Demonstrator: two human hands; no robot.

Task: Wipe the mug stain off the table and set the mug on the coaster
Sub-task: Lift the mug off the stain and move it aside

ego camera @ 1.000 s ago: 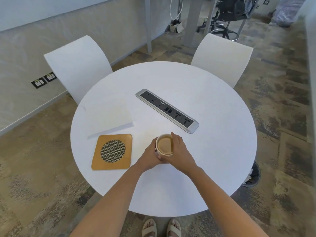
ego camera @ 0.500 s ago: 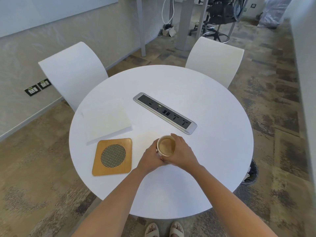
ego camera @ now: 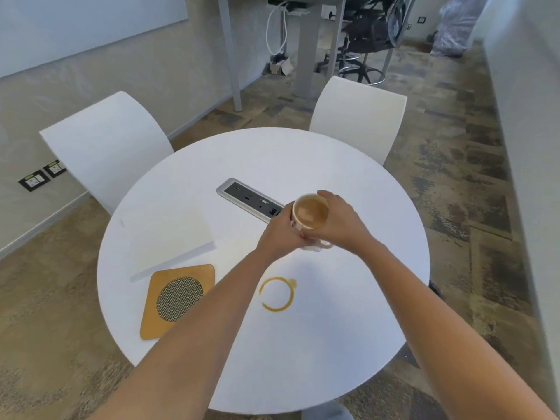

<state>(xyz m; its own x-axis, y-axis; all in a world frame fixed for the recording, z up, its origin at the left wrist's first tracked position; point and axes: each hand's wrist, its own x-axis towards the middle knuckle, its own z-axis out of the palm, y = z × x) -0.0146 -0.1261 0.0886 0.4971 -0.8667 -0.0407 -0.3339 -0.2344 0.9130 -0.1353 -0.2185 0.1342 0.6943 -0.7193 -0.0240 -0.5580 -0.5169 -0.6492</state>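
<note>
Nearest the camera, two bare forearms reach out over the round white counter. Between them, on the counter top, lies a brown ring-shaped stain, uncovered. To its left, partly hidden by the left forearm, sits a square wooden coaster with a round mesh centre, and nothing rests on it. Beyond the coaster lies a folded white cloth. Farther out, the left hand and the right hand hold a mug of light brown drink above the counter, well apart from the stain; the fingers of both hands are wrapped tight around its sides. Just behind the mug is a grey socket strip set into the counter. Two white chairs stand at the far edge.
</note>
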